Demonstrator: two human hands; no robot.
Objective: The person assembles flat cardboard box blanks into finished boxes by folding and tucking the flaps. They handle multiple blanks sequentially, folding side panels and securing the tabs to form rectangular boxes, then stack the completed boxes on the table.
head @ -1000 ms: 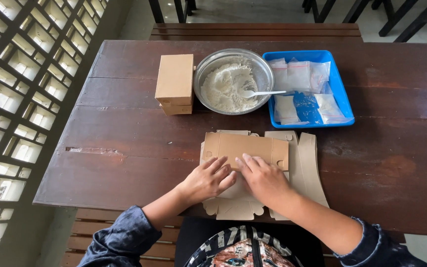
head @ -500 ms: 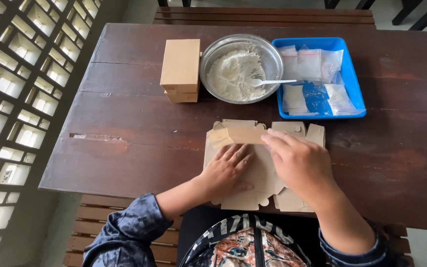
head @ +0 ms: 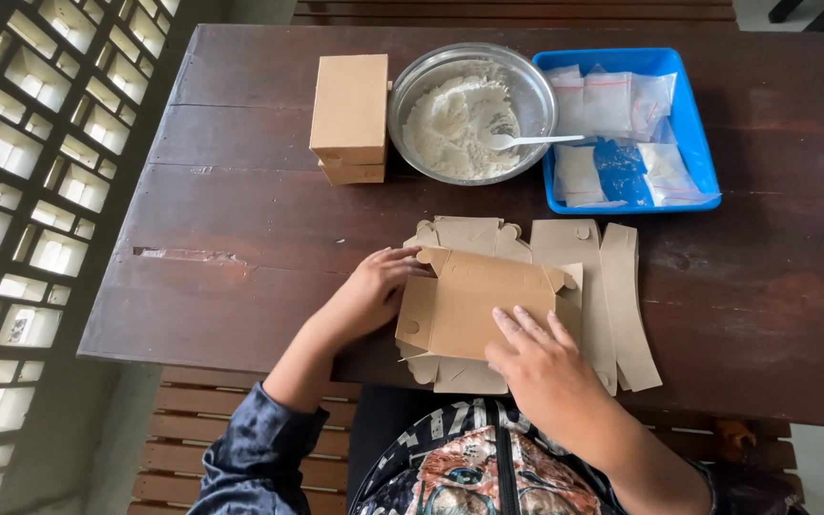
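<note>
Pressing flat, your right hand (head: 547,367) lies with its fingers spread open on the folded cardboard blank (head: 474,307), at about five o'clock of it. Your left hand (head: 369,289) grips the blank's left edge at nine o'clock, its fingertips curled onto the raised flap. That blank rests on a stack of flat cardboard cut-outs (head: 612,286) near the wooden table's (head: 240,219) front edge, the loose sheets sticking out at three o'clock. At eleven o'clock from the blank stand two closed cardboard boxes (head: 350,116), one on the other. At twelve o'clock sits a metal bowl (head: 402,105) of white powder with a white spoon (head: 526,141). A blue tray (head: 693,143) of small clear bags lies at one o'clock.
</note>
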